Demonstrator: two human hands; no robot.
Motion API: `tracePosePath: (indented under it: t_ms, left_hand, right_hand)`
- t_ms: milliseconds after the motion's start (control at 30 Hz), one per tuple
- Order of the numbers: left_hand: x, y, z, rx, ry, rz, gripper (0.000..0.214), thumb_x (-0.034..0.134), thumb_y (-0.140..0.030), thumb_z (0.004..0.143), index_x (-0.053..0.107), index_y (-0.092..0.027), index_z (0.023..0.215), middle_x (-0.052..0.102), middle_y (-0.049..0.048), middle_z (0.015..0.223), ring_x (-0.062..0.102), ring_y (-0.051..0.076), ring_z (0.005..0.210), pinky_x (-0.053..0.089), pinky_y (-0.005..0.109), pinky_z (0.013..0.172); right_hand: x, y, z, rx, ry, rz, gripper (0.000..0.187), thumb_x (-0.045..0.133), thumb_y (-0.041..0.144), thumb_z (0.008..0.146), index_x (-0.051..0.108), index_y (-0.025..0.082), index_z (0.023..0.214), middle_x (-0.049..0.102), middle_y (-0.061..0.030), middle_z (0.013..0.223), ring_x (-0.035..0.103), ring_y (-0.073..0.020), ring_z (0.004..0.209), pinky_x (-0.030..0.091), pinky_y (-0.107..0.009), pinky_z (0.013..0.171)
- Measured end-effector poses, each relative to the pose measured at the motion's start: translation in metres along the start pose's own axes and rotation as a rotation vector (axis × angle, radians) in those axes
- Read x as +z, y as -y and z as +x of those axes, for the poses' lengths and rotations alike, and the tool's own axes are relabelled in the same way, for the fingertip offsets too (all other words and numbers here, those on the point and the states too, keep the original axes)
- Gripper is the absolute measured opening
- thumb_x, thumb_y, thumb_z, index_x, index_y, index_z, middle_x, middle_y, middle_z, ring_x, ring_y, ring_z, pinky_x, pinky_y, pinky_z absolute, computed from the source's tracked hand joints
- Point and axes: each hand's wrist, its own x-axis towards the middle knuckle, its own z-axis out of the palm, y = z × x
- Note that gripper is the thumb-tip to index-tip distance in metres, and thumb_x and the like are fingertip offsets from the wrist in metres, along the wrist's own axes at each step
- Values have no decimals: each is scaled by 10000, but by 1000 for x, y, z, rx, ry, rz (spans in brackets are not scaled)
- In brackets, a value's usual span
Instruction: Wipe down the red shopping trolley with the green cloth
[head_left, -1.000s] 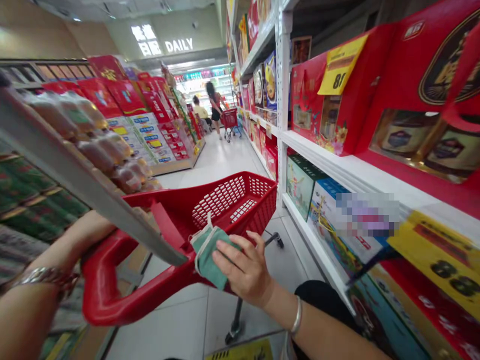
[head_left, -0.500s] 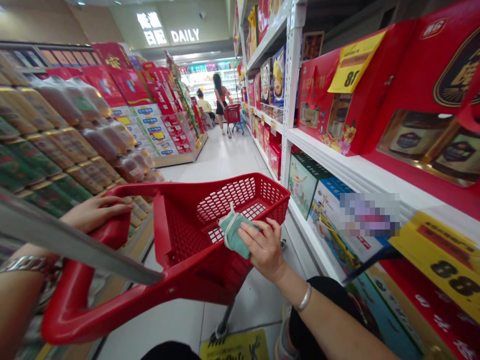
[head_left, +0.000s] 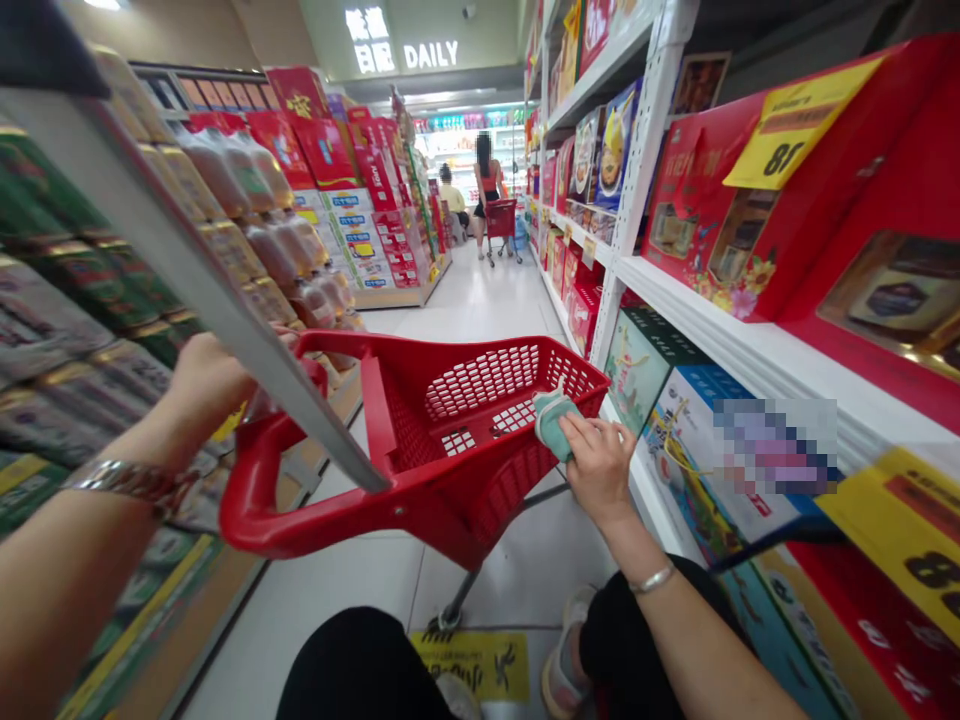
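Note:
A red plastic shopping cart (head_left: 450, 480) stands in the aisle in front of me, its basket empty. My right hand (head_left: 598, 465) presses a folded green cloth (head_left: 553, 420) against the cart's right rim, fingers curled on it. My left hand (head_left: 206, 375) rests on the cart's left rim near the handle, partly hidden behind a grey shelf edge (head_left: 225, 310); its fingers are out of sight. A metal bracelet sits on each wrist. My knees in black trousers show at the bottom.
Shelves of red gift boxes (head_left: 720, 220) and boxed goods line the right side. Rows of bottles and cans (head_left: 247, 230) fill the left shelves. Far down the aisle a person stands with another red cart (head_left: 501, 220), beside a second, seated person. A yellow floor sticker (head_left: 472, 660) lies underfoot.
My right hand has slid the green cloth forward along the cart's right rim toward its front corner. The cart has shifted right and my view has swung.

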Motion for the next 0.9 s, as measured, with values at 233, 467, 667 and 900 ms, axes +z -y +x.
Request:
tracePosePath:
  t_ms: [233, 467, 667, 900]
  left_hand:
    - [-20, -36, -93, -67, 314, 77, 702, 443, -789, 628, 743, -202, 869, 685, 9, 683, 604, 196, 644, 476, 287, 627]
    - [3, -52, -143, 167, 153, 563, 558, 259, -493, 881, 733, -200, 853, 764, 128, 901, 701, 301, 940, 392, 460, 1083]
    - [11, -56, -154, 123, 139, 627, 558, 286, -468, 919, 760, -173, 900, 751, 168, 840, 709, 312, 902, 477, 416, 878]
    - [10, -52, -152, 124, 171, 557, 547, 335, -480, 898, 768, -148, 940, 744, 204, 938, 690, 362, 980, 488, 428, 793]
  right_hand:
    - [-14, 36, 6, -6, -113, 140, 465, 534, 71, 806, 683, 229, 1217, 756, -65, 1108, 584, -236, 1002, 347, -434, 990]
    - [-39, 115, 14, -180, -132, 373, 497, 509, 59, 858, 640, 236, 1304, 731, -65, 1190, 566, -227, 1110, 317, -444, 1066]
    - [-33, 111, 17, -165, -41, 326, 500, 533, 64, 841, 667, 263, 1280, 735, -55, 1193, 543, -242, 1092, 296, -442, 1017]
    - [-25, 81, 19, -51, 93, 170, 443, 521, 30, 800, 714, 210, 1155, 745, -74, 1167, 526, -241, 1002, 290, -412, 916]
